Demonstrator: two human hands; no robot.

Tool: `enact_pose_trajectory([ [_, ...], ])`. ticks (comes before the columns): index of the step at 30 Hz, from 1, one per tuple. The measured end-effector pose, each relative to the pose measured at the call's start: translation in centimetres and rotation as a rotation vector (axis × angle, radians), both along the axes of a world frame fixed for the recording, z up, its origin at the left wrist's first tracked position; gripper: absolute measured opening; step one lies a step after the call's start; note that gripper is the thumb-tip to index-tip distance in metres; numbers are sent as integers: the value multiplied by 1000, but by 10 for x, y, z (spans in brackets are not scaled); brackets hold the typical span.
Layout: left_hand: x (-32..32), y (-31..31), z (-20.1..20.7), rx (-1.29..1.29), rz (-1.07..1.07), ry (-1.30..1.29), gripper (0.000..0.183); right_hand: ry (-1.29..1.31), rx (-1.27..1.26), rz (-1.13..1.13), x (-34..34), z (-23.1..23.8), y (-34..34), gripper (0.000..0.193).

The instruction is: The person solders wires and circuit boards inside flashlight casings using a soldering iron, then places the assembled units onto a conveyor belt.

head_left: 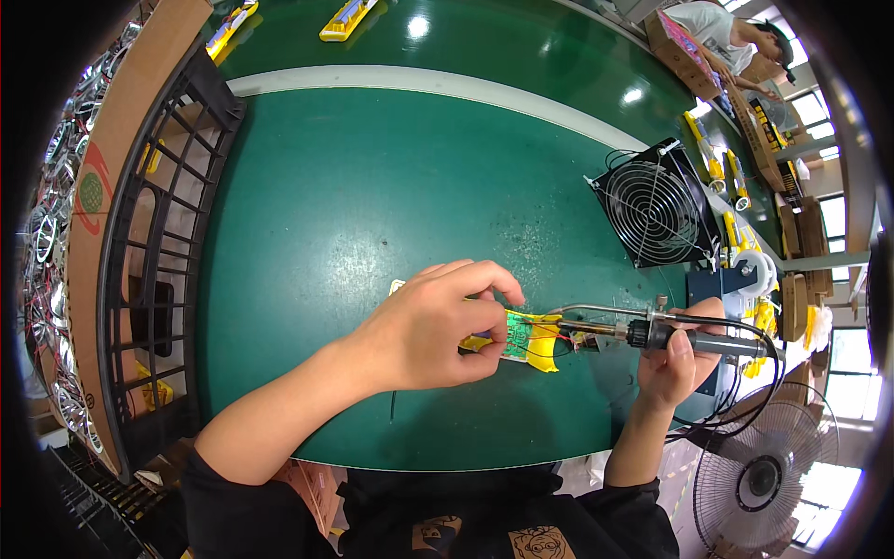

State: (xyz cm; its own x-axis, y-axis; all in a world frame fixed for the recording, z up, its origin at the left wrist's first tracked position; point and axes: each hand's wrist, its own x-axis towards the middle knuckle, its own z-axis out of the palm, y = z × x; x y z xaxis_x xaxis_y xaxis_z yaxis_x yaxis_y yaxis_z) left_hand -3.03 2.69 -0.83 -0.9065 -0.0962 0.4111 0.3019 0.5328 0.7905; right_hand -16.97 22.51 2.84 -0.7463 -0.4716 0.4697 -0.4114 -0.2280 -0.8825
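Observation:
My right hand (678,359) grips a soldering iron (639,334), its metal shaft pointing left. A thin curved metal tube (605,308) runs along the iron's upper side, and black cables trail from its handle. The tip is close to a green circuit board (518,337) set in a yellow casing (543,352) on the table. My left hand (438,321) is closed over the casing's left part, fingers curled beside the board and hiding much of it. Thin red and black wires show near the board's right end. Whether the tip touches the board I cannot tell.
A black fan (656,212) with a round guard stands at the right on the green table (372,168). To the left is a black plastic crate (154,252) beside a cardboard box (93,186) of wires. Yellow units (349,19) lie beyond the pale rail. Another person (722,42) is at far right.

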Motion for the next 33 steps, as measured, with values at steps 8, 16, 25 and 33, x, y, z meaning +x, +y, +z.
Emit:
enact_pose_trajectory([
  [8, 0, 1, -3, -40, 25, 76, 12, -2, -52, -46, 2, -4, -2, 29],
  [16, 0, 1, 0, -17, 30, 11, 12, -56, 67, 31, 9, 5, -5, 24],
  [25, -1, 2, 4, -23, 23, -41, 12, 17, 116, 31, 12, 3, -6, 25],
  [33, -4, 1, 8, -33, -13, -115, 14, 19, 155, 38, 13, 1, -7, 22],
])
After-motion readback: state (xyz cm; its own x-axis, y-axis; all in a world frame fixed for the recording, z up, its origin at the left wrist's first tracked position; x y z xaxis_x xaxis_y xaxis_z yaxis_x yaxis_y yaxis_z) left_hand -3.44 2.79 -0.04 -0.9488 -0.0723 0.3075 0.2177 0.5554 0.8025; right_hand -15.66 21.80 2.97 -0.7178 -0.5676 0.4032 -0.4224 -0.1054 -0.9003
